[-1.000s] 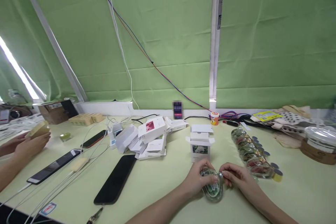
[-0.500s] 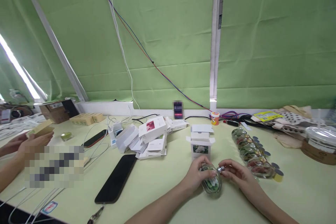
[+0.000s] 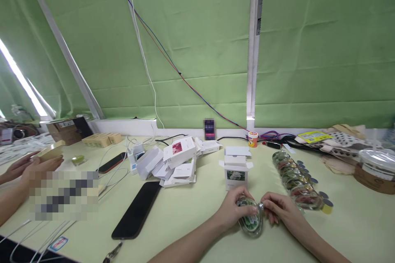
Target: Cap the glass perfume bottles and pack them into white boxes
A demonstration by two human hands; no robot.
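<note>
My left hand [image 3: 233, 209] is closed around a clear, rounded perfume bottle [image 3: 253, 229] with a green flower label, its thumb on the front. The bottle lies tilted, with its silver neck [image 3: 261, 205] toward the right. At that neck, the thumb and forefinger of my right hand [image 3: 279, 207] are pinched together; the other fingers curl below. Just behind my left hand an open white carton [image 3: 236, 177] stands upright, its flaps spread and a white flower printed on the front. Right of my hands lies a row of similar bottles [image 3: 305, 198] with round tags or caps beside them.
Flat white boxes [image 3: 180, 168] are piled left of the carton. A black phone [image 3: 137, 209] lies nearer me. At the far left, a co-worker's hands [image 3: 40, 168] hold a pale box. A lidded tub [image 3: 376, 168] and cloth [image 3: 342, 146] are at the right.
The bottle has come slightly down toward me and turned a little. My right hand has shifted slightly down and right, and its lower fingers have curled in.
</note>
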